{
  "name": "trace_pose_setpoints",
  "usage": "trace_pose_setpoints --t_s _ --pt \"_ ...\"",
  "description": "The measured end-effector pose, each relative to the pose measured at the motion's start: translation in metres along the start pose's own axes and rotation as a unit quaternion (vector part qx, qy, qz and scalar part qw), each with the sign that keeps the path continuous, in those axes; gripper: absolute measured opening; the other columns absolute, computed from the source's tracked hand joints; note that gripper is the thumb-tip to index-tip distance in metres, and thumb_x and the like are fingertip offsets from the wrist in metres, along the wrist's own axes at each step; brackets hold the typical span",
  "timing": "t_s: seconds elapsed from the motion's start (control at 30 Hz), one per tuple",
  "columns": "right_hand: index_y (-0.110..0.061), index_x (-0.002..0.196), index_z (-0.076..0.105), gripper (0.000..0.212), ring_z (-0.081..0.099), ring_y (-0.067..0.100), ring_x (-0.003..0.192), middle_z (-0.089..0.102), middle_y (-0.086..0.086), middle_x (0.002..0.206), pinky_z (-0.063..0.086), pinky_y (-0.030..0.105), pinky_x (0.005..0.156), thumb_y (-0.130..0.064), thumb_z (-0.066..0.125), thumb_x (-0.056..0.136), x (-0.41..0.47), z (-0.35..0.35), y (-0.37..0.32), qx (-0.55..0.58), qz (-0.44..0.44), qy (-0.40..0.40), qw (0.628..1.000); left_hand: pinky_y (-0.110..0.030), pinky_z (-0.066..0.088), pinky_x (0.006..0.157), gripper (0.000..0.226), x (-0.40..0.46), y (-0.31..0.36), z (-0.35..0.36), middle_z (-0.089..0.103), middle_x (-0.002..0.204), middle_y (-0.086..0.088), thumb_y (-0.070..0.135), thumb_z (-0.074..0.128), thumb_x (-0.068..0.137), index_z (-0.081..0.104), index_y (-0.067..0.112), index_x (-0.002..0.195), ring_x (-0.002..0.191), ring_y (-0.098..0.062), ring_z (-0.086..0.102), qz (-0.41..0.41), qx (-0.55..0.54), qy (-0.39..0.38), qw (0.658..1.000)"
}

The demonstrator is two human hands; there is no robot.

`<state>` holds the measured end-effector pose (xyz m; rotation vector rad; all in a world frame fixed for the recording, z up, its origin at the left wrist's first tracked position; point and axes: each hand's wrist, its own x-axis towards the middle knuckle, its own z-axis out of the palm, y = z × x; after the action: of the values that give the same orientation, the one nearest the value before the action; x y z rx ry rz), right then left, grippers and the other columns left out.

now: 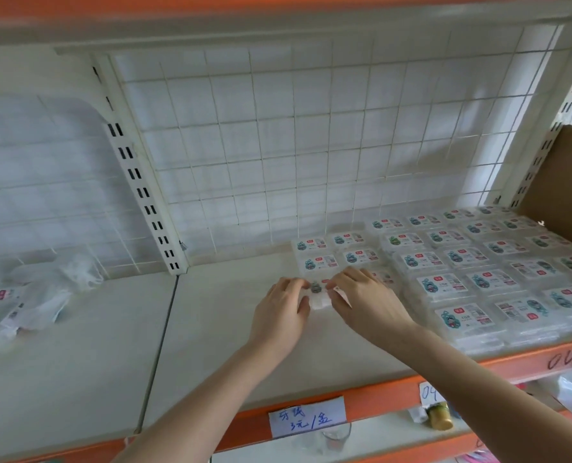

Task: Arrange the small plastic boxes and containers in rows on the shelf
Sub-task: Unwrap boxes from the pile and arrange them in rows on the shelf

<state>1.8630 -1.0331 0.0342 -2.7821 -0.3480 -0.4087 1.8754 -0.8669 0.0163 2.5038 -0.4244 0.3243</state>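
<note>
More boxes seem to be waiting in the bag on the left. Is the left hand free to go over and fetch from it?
Probably not yet: the left hand and right hand both hold a small box. Once it lets go, the bare shelf leaves the way to the plastic bag open.

A shop: an orange-edged display shelf point(378, 392) with a wire-grid back panel point(278, 145), a handwritten price label point(306, 417) at lower centre, and identical labelled boxes point(478, 262) in rows at right.

Bare shelf point(211, 329) lies open leftward; stacked boxes point(478, 272) crowd the right.
</note>
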Motion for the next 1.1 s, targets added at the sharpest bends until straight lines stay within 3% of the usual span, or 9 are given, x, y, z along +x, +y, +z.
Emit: trace_pose_setpoints --t_s 0.23,0.37,0.63,1.1 --pt "-0.025 0.099 0.064 0.022 0.058 0.015 0.093 0.06 -0.009 0.1 0.04 0.028 0.067 -0.034 0.044 0.096 0.031 0.024 -0.082 0.054 -0.074 -0.035 0.995 -0.027 0.047 0.079 0.022 -0.036 -0.053 -0.056 0.063 0.109 0.009 0.021 0.046 0.095 0.06 0.025 0.112 0.094 -0.012 0.061 -0.065 0.026 0.0 0.998" --pt "-0.028 0.098 0.062 0.021 0.059 0.014 0.089 0.06 -0.011 0.097 0.045 0.03 0.071 -0.035 0.043 0.096 0.051 0.045 -0.138 0.078 -0.114 -0.067 0.988 -0.028 0.047 0.077 0.021 -0.066 -0.098 -0.104 0.061 0.109 0.011 0.024 0.044 0.095 0.058 0.027 0.11 0.093 -0.01 0.06 -0.125 0.054 0.019 0.99" --pt "-0.029 0.099 0.06 0.021 0.059 0.014 0.09 0.059 -0.012 0.098 0.046 0.031 0.073 -0.036 0.04 0.097 0.078 0.079 -0.269 0.099 -0.207 -0.109 0.967 -0.031 0.047 0.081 0.02 -0.126 -0.186 -0.195 0.059 0.108 0.011 0.025 0.043 0.095 0.058 0.029 0.109 0.096 -0.011 0.059 -0.231 0.098 0.085 0.964" --pt "-0.028 0.102 0.06 0.022 0.052 0.01 0.105 0.058 -0.012 0.105 0.046 0.031 0.081 -0.032 0.04 0.097 0.099 0.128 -0.438 0.124 -0.292 -0.136 0.938 -0.028 0.039 0.083 0.032 -0.195 -0.301 -0.285 0.052 0.122 0.002 0.017 0.042 0.093 0.052 0.019 0.122 0.112 -0.018 0.042 -0.308 0.166 0.174 0.92"
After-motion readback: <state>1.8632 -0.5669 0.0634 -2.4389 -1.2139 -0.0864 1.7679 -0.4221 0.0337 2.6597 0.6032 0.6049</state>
